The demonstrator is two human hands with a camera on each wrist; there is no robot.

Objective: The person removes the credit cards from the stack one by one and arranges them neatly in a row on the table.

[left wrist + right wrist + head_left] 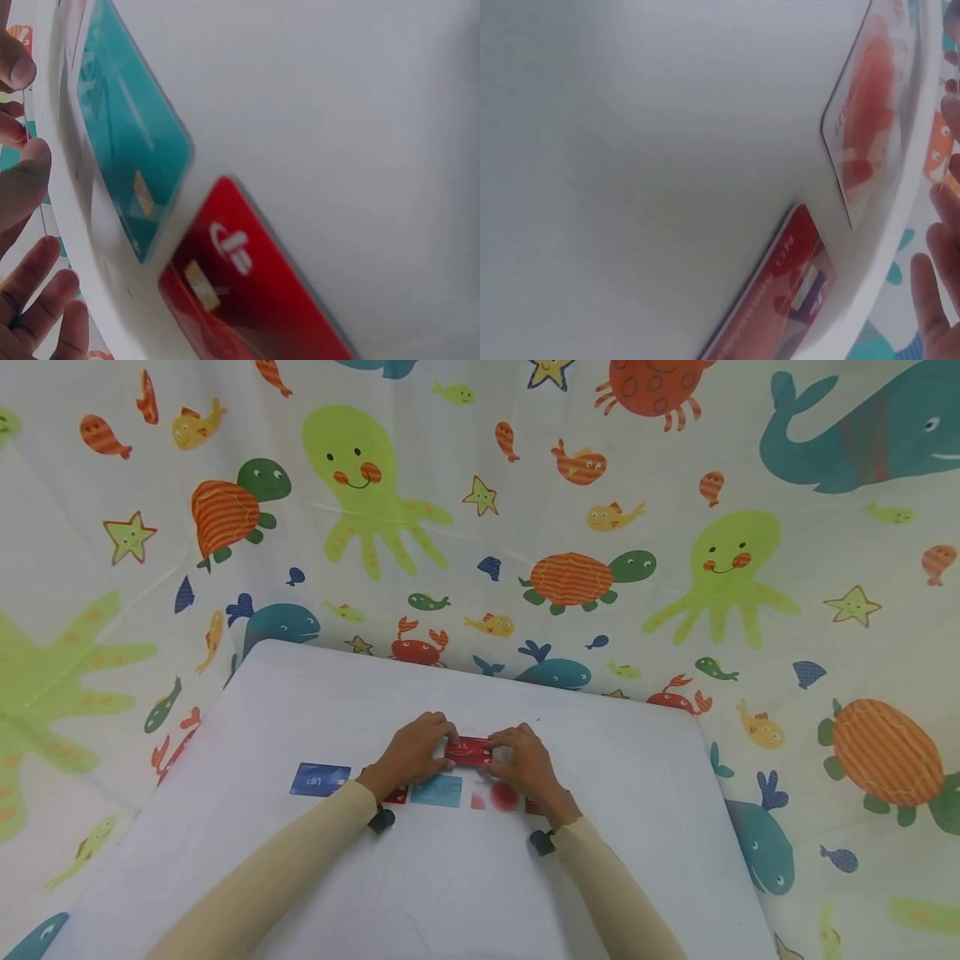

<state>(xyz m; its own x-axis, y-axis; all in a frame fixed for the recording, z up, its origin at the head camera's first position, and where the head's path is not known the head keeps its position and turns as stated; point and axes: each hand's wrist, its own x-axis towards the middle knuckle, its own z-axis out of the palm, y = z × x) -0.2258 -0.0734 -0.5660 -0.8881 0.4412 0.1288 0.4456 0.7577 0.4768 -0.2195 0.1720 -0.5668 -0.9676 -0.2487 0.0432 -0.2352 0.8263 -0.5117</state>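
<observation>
A red bank card (469, 752) with a chip is held level between both hands at the middle of the table. My left hand (416, 750) pinches its left end with thumb and fingers. On the opposite end, the thumb and fingers of my right hand (527, 766) grip it. Just below lie a teal card (437, 792) and a white card with a pink-red circle (495, 796). Under the left wrist is a dark red card (240, 277), partly hidden in the head view. Another red card (772, 300) lies by the right wrist, mostly covered by it in the head view.
At the row's left end lies a blue card marked VIP (320, 780). All the cards rest on a white table (450, 893). Behind and beside it hangs a cloth (465, 435) printed with sea animals. A small dark wrist camera (382, 821) sits under the left wrist.
</observation>
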